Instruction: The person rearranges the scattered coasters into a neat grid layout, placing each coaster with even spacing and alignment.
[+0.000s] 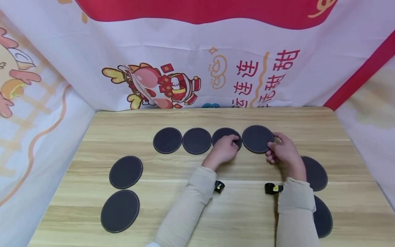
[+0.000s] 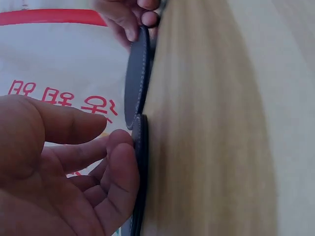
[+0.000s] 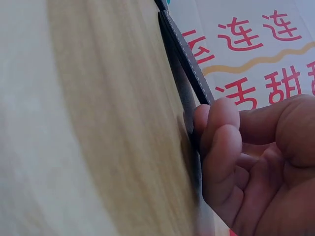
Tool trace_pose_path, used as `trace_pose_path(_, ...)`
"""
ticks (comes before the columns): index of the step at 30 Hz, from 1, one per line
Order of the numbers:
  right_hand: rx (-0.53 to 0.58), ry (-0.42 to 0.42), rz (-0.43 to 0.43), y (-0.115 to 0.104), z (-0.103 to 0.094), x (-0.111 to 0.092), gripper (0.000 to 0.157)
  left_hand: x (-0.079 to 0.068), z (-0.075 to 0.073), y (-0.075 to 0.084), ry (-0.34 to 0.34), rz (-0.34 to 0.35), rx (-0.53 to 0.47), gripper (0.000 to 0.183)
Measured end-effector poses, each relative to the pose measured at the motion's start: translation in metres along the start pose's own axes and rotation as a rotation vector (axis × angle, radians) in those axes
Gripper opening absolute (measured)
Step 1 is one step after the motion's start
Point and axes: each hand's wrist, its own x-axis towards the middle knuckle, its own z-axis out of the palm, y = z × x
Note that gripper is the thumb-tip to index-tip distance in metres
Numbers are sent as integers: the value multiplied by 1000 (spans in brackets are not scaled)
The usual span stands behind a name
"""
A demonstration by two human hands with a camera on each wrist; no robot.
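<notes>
My right hand point(image 1: 285, 151) pinches a round black coaster point(image 1: 258, 139) at its right edge, thumb on top and fingers underneath. In the right wrist view, that coaster point(image 3: 189, 61) is tilted, its gripped side raised off the table. Just to the left, my left hand point(image 1: 224, 148) rests its loosely bent fingertips on another black coaster point(image 1: 226, 131), partly covering it. The left wrist view shows the left thumb point(image 2: 78, 125) apart from that coaster point(image 2: 142, 147). The two coasters meet edge to edge.
Two more coasters, one point(image 1: 196, 140) beside the other point(image 1: 167, 140), continue the row leftward. At the left lie an upper coaster point(image 1: 126, 172) and a lower coaster point(image 1: 120, 211). Two coasters, upper point(image 1: 316, 173) and lower point(image 1: 322, 216), are partly behind my right arm. A printed cloth point(image 1: 191, 41) hangs behind the wooden table point(image 1: 240, 219).
</notes>
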Motion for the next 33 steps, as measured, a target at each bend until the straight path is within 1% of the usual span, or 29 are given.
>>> trace_pose_path(2, -21, 0, -4, -1, 0, 0, 60, 0, 0, 0, -14, -7, 33, 39)
trace_pose_path(5, -49, 5, -5, -2, 1, -1, 60, 0, 1, 0, -21, -16, 48, 38)
trace_pose_path(13, -131, 25, -11, -5, 3, -3, 61, -1, 1, 0, -35, -30, 60, 37)
trace_pose_path(21, -162, 42, -4, -6, 4, -2, 63, -1, 0, 1, -37, -29, 59, 38)
trace_pose_path(33, -189, 45, -1, -5, 6, -1, 63, -3, 0, 4, -51, -53, 39, 40)
